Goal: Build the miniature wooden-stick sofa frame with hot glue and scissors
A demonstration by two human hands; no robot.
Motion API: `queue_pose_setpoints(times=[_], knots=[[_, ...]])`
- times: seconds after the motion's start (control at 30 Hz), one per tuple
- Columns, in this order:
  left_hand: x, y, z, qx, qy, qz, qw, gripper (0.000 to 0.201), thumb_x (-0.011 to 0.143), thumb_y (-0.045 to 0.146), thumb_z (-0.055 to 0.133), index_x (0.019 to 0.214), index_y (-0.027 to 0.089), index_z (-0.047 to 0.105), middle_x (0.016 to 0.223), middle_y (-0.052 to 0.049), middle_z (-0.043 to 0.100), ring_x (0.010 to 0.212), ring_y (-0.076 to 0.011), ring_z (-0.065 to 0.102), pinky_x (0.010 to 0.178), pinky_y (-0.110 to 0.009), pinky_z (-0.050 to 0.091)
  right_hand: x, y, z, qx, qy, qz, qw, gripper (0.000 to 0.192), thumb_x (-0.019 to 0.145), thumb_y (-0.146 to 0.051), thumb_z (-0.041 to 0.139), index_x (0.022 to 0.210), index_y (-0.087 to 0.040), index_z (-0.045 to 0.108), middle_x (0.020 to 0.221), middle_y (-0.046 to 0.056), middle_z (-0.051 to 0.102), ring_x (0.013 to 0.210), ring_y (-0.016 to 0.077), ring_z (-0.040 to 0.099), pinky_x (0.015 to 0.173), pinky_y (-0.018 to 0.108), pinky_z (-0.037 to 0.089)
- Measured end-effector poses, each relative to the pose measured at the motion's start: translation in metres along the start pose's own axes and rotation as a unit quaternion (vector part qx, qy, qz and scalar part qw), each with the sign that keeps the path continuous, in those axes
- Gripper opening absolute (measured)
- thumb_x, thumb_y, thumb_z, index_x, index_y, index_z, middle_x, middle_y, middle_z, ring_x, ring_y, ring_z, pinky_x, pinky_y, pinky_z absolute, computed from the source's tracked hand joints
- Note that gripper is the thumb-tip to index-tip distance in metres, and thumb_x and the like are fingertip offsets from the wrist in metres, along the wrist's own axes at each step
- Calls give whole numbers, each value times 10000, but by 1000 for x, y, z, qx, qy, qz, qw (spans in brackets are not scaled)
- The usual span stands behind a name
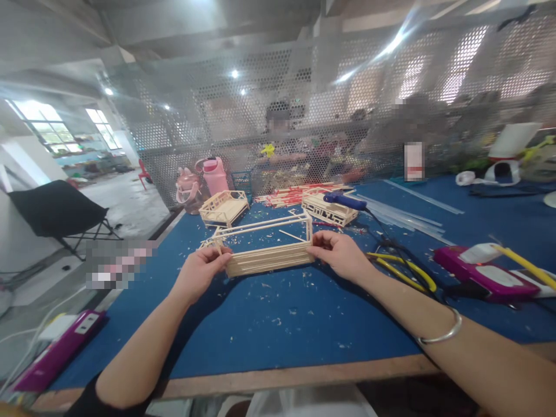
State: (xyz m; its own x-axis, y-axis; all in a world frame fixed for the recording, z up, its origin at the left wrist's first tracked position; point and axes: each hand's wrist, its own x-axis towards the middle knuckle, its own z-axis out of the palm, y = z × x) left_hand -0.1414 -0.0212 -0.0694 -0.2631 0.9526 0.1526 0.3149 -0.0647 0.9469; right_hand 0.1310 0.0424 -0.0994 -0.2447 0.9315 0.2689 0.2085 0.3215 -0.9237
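Note:
Between my two hands is a small wooden stick model (269, 259), with a slatted base and a thin open frame rising from it. My left hand (202, 269) pinches its left end between thumb and fingers. At the opposite end, my right hand (339, 252) grips the corner by the upright sticks. Behind it on the blue table stand a stick-built model bench (226, 207) to the left and another wooden model (328, 208) to the right. A blue-handled glue gun (347, 201) lies on the latter.
Red and pale sticks (291, 195) and clear glue sticks (403, 214) lie toward the back. Yellow-handled pliers (403, 272) and a purple device (486, 275) are on the right. A pink bottle (214, 175) stands by the mesh screen (195, 127). A purple power strip (61, 347) sits at left.

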Motion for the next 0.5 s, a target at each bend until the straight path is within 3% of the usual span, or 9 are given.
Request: queue_pose_setpoints(times=[0.17,0.27,0.33,0.43,0.5], knots=[[-1,-1,-1,23,-11,9,1000,283,504,383,811,651,169,700,657,-15,665,610,-147,552,561,-227,440,-1,-3,2,38,1,17,999,284,568,-419,694,634,-203,523,538,-55,525,480,91,460,463,230,389],[-1,1,-3,-72,-2,-67,995,433,455,418,829,774,167,677,619,10,646,538,-136,561,498,-234,446,-4,-6,4,90,-16,26,996,363,563,-460,704,747,-212,514,473,-85,498,409,82,427,405,213,349],[-1,2,-6,-105,-37,-133,985,449,456,407,837,784,158,657,613,1,652,521,-139,585,475,-228,449,-4,-7,2,88,-39,52,994,398,581,-515,688,755,-221,483,424,-91,485,353,82,398,349,198,297],[-2,2,-11,-90,-101,-216,967,409,474,368,846,749,145,641,642,-27,675,528,-131,614,452,-195,443,1,-7,-8,30,24,57,998,409,671,-608,577,662,-216,459,442,-46,523,329,75,392,324,194,271],[-2,2,-12,-79,-103,-244,961,431,451,348,861,756,147,631,661,-27,685,531,-121,623,458,-184,457,6,-6,-19,2,102,36,994,416,748,-616,476,645,-214,455,496,-25,544,358,72,410,347,194,293]])
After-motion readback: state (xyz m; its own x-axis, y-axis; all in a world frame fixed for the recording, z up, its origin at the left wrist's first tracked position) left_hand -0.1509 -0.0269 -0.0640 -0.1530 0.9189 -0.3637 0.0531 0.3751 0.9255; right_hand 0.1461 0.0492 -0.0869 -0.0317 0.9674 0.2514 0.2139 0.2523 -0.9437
